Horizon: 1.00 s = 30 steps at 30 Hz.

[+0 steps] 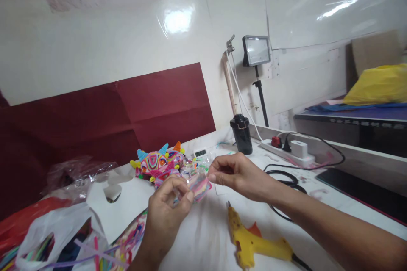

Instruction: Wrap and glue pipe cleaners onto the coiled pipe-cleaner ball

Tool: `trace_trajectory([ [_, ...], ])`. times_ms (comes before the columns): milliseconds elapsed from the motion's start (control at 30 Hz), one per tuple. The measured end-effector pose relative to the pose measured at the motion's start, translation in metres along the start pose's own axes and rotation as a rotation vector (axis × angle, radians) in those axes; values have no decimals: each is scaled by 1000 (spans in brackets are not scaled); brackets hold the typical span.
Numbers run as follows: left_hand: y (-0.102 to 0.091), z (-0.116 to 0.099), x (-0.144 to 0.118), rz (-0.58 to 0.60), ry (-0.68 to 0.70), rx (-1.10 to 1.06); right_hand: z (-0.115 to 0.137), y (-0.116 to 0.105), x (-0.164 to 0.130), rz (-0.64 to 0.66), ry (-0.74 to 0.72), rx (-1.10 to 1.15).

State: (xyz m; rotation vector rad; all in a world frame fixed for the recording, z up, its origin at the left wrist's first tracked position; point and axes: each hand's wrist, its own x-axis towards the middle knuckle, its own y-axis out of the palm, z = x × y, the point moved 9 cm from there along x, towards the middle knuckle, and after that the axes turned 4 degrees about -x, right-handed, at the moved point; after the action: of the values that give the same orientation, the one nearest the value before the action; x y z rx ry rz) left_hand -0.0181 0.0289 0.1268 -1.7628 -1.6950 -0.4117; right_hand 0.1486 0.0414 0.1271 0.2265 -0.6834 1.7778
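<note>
My left hand (pixel 170 207) is closed, thumb and fingers pinching a small pink-striped piece with a clear, shiny plastic layer (pixel 199 186). My right hand (pixel 237 174) is at the right end of that piece, thumb and forefinger pressed together. Whatever sits between those fingertips is too small to make out. Just behind my hands are colourful lion-head figures (pixel 155 161) with blue and orange horns and striped faces. On the table in front of my right forearm lies a yellow hot glue gun (pixel 251 241), its nozzle pointing away from me.
White cut paper (pixel 122 203) and a plastic bag (pixel 54 224) with fuzzy coloured stems lie left. A black cup (pixel 241 137), a power strip (pixel 286 152), black cable (pixel 282 174) and a dark phone-like slab (pixel 365 190) stand or lie right. A lamp (pixel 257 51) stands behind.
</note>
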Motion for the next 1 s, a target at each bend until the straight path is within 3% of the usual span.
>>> trace_trajectory([
  [533,3,1,2,77,4,-28,-9,2,7,57,45,145],
  [800,4,1,3,83,-35,-164,-13,6,10,92,123,285],
  [1000,5,6,2,132,-84,-374,6,10,10,215,3,201],
])
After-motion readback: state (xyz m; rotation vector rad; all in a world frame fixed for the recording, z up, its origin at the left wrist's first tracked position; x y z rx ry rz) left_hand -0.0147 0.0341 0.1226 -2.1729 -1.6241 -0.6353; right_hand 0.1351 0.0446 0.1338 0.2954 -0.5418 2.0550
